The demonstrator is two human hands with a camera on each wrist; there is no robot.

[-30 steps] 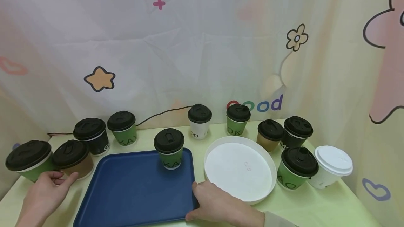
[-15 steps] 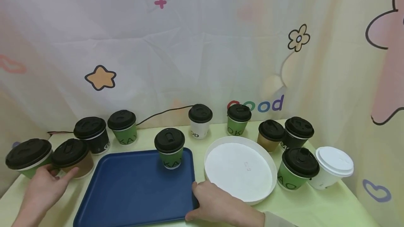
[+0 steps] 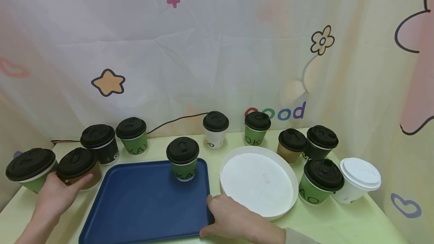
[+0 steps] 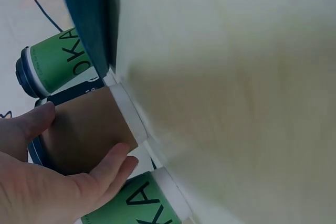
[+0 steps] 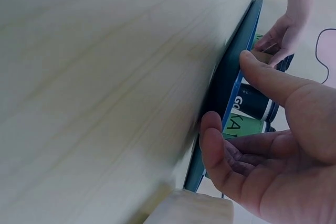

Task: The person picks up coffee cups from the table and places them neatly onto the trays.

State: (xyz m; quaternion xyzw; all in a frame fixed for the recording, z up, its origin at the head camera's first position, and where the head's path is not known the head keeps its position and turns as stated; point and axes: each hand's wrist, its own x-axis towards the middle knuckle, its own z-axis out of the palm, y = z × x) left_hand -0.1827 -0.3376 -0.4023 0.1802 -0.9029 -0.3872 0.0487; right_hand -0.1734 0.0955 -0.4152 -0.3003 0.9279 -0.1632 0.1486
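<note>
The brown cup [image 4: 89, 129] stands on the table [image 3: 352, 221], just left of the blue tray [image 3: 149, 202]. The left hand [image 3: 55, 195] grips it low, thumb on the side nearer the tray and fingers on the other; how hard the fingertips press is difficult to judge, since the palm and cup hide part of the contact.

It looks like a paper cup, so probably light if unfilled, with a wall that would dent under a hard squeeze. The smooth sleeve may slip a little. The body below the black lid [image 3: 77, 162] seems the best place to hold; the lid itself might pop off.

The right hand [image 3: 230, 215] holds the tray's near right corner, thumb on the rim, fingers curled at the side. The tray looks stiff and fairly slick.

A green cup [image 3: 183, 161] stands on the tray's far right part. A bigger green cup [image 3: 32, 166] is beside the brown one, with a black cup [image 3: 100, 144] behind. Right of the tray sits a round white dish [image 3: 259, 183].
</note>
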